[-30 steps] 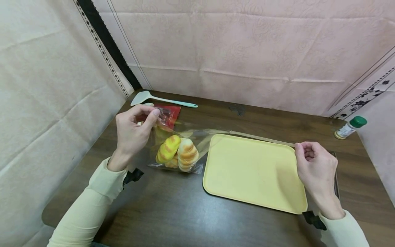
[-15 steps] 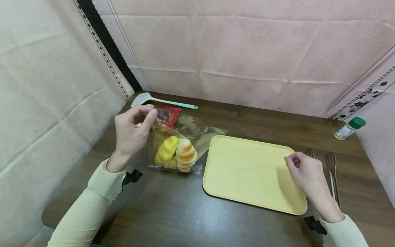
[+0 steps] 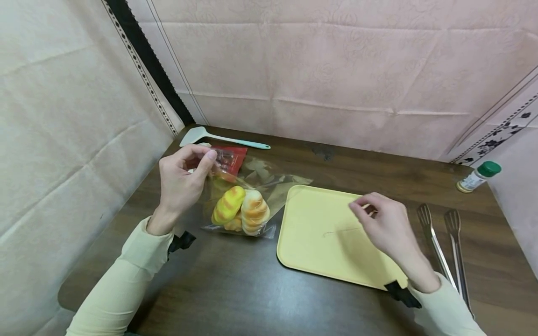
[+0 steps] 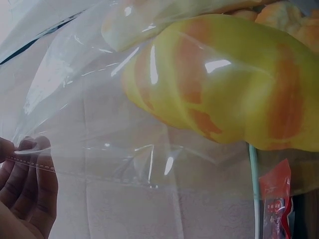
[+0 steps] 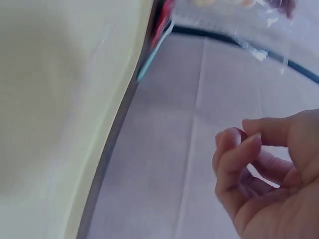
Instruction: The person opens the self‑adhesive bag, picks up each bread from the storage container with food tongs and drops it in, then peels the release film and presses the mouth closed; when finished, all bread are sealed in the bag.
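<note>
In the head view my left hand pinches the edge of a clear plastic bag between thumb and forefinger. Inside the bag are a yellow bread roll, a white-and-brown swirled roll and a smaller piece partly hidden behind them. The left wrist view shows the bag's dashed edge at the fingertips. My right hand hovers over the right part of a yellow tray, fingers loosely curled and holding nothing visible. A faint thin line shows on the tray.
Behind the left hand lie a red packet and a pale blue spatula. Metal tongs with slotted heads lie right of the tray. A green-capped bottle stands at the far right, near the cloth wall.
A thin strip stretched from the bag to my right hand a second ago; it is gone from the hand. The right hand has moved left over the tray, uncovering the tongs.
</note>
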A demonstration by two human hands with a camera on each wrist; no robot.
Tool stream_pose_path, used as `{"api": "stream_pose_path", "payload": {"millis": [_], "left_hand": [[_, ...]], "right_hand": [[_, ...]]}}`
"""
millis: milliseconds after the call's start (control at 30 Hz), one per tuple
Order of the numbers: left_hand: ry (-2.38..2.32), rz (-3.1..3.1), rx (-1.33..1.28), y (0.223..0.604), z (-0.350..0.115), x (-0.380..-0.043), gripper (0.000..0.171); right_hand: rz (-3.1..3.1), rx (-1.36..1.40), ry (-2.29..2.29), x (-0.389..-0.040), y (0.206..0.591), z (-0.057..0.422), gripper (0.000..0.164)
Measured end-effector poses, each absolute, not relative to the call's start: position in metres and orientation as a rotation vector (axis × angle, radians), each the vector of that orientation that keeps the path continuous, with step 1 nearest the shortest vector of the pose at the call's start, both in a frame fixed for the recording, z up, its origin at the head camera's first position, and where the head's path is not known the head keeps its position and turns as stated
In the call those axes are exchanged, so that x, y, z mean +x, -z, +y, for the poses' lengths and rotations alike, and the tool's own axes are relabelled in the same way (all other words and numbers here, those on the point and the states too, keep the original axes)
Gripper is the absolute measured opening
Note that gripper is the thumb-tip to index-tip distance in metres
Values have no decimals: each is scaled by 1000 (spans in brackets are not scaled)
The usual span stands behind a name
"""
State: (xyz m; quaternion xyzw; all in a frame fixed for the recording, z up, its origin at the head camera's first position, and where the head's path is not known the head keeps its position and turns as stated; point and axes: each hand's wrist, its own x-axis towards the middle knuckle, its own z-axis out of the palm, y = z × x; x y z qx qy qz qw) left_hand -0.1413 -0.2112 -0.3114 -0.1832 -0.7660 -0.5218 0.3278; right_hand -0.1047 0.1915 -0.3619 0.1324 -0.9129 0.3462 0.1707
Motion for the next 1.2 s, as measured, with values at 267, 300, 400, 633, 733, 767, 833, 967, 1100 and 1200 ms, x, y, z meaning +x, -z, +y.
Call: {"api": "stream_pose_path", "payload": {"millis": [267,300,400,633,733,767,833,967,1100,1200], "left_hand": [[1385,-2005,-502,310,-211,-140,9],[1395,-2002,-510,310,-211,-140,9],[1407,-2004,-532,310,-211,-139,8],[1403,-2011,-555,311,-215,-140,5],[1443,-1999,-557,311,-217,-140,5],[1461,-1991,-552,311,-217,-140,6],[1486,-1985,-549,311,-218,-140,7],[1479,-2010,-548,311,-222,-141,7],[1403,-2108,-575,312,-228,-141,13],[1348,-2182,-606,313,-232,-141,15]], "right_hand": [[-2539,536,-1631,-129,370,137,40],[-2497,560,-1681,-132,372,132,39],[-2381,604,-1775,-138,376,119,31],[-2278,571,-1893,-141,376,101,7],[-2245,588,-1960,-141,375,97,9],[-2236,590,-1984,-140,375,96,10],[-2216,602,-2004,-140,375,94,12],[-2179,593,-2005,-140,376,90,13],[-2163,578,-1998,-141,377,88,13],[-2154,564,-1987,-142,378,88,12]]}}
